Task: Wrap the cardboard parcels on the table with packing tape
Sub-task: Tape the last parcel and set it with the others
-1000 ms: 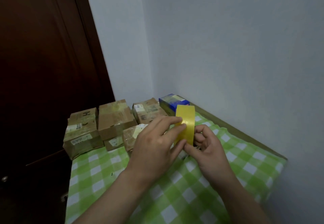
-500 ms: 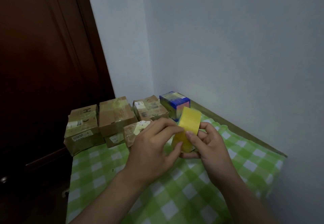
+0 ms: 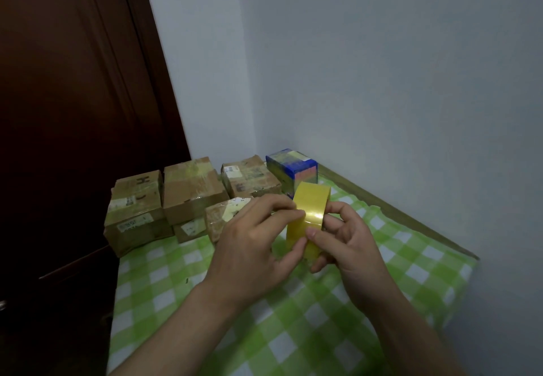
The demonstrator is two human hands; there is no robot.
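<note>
Yellow and glossy, the wide roll of packing tape stands on edge in the air above the green-and-white checked tablecloth, held between both hands. The left hand reaches in from the lower left on a bare forearm. Its fingers are curled, and fingertips and thumb pinch the roll's outer band. The right hand grips the roll from the right, with its thumb laid across the front of the band and its fingers curled round behind. The brown cardboard parcels sit bunched at the cloth's far left end, beyond the hands. A blue taped box stands just beside them in the wall corner.
</note>
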